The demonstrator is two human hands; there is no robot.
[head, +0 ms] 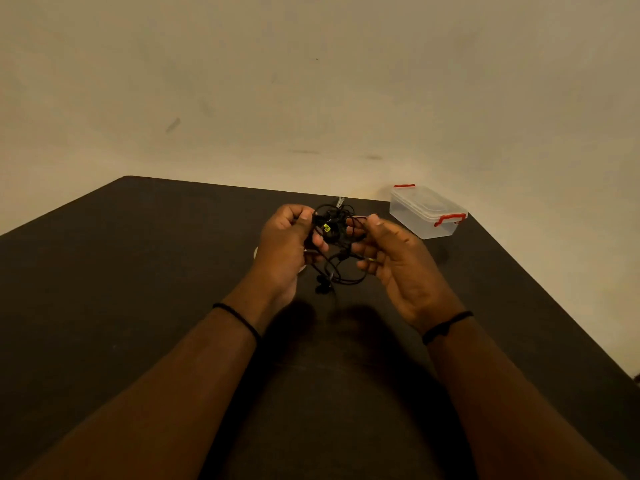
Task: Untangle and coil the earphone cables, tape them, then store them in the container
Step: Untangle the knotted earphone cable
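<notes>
two bare forearms reach up from the bottom corners of the frame and converge toward its centre. the left hand (pixel 284 244) sits just left of centre, back of the hand toward the camera, fingers curled inward with the thumb pressed near the fingertips in a pinch. the right hand (pixel 398 268) sits just right of centre, palm turned partly toward the left hand, fingers bent and thumb raised in a looser pinch. the two hands are near each other, fingertips almost meeting. each wrist wears a thin dark band (pixel 239 318).
</notes>
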